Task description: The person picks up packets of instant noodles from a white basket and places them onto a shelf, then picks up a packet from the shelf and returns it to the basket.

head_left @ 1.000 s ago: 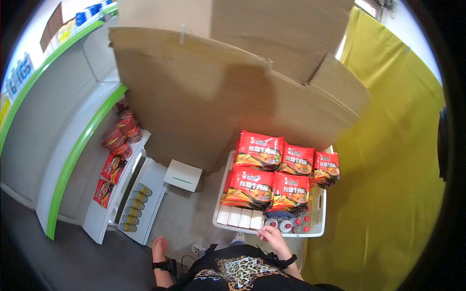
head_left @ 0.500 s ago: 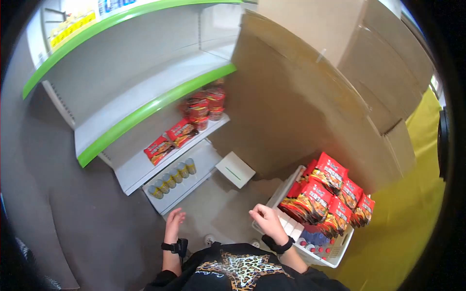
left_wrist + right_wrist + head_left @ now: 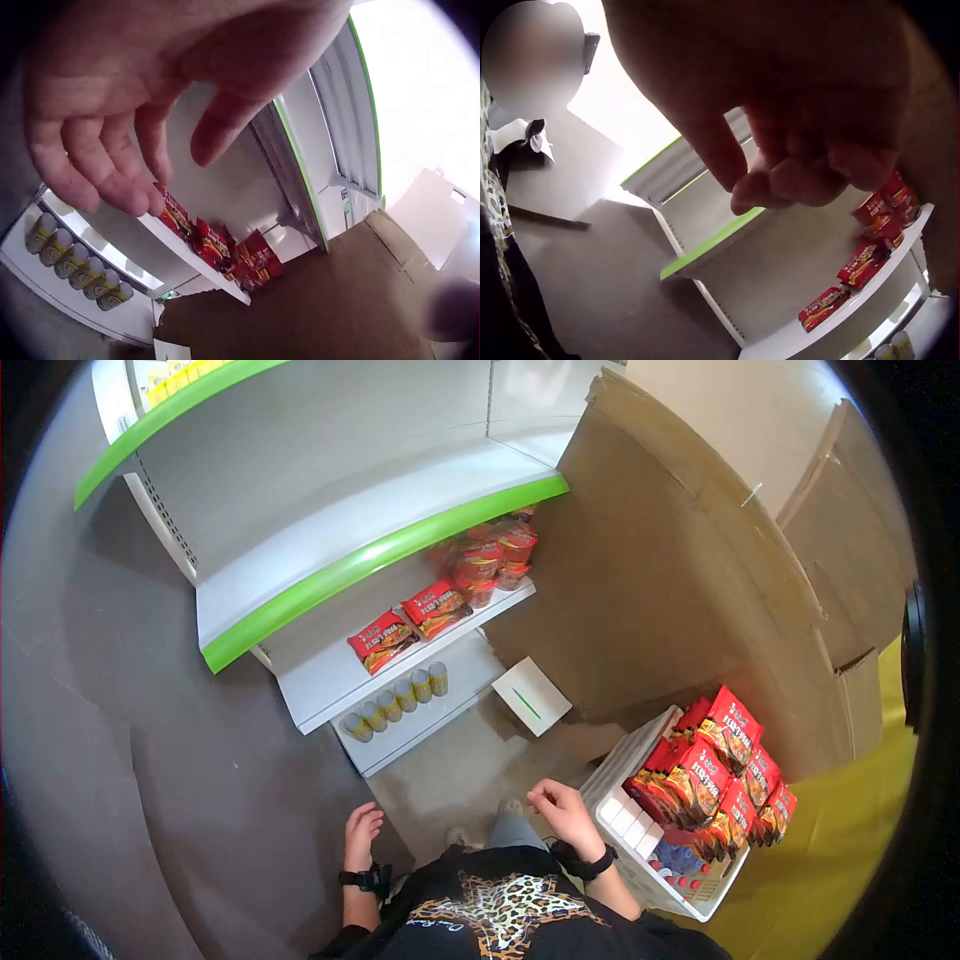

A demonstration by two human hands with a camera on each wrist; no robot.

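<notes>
My left hand (image 3: pixel 362 835) is held out in front of the body, fingers loosely bent with nothing in them. In the left wrist view its thumb stands apart from the fingers. My right hand (image 3: pixel 567 815), also holding nothing, hovers beside the white basket (image 3: pixel 632 745) with its fingers loosely curled. Red instant noodle packets (image 3: pixel 735 730) are piled in that basket, with white boxes (image 3: pixel 632 825) and red-capped bottles (image 3: pixel 682 880) at its near end. On the shelf ahead lie two red noodle packets (image 3: pixel 385 642) next to stacked noodle cups (image 3: pixel 478 565).
A row of grey-and-yellow cans (image 3: pixel 395 705) stands on the bottom shelf. Higher up is a wide shelf with a green edge (image 3: pixel 390 565). A white box (image 3: pixel 532 697) with a green line sits on the floor near a tall cardboard sheet (image 3: pixel 650 560). Yellow cloth (image 3: pixel 850 840) hangs at right.
The view has swung left toward the shelves, so the basket now sits farther right. My right hand has come away from the basket's near edge; my left hand has risen a little.
</notes>
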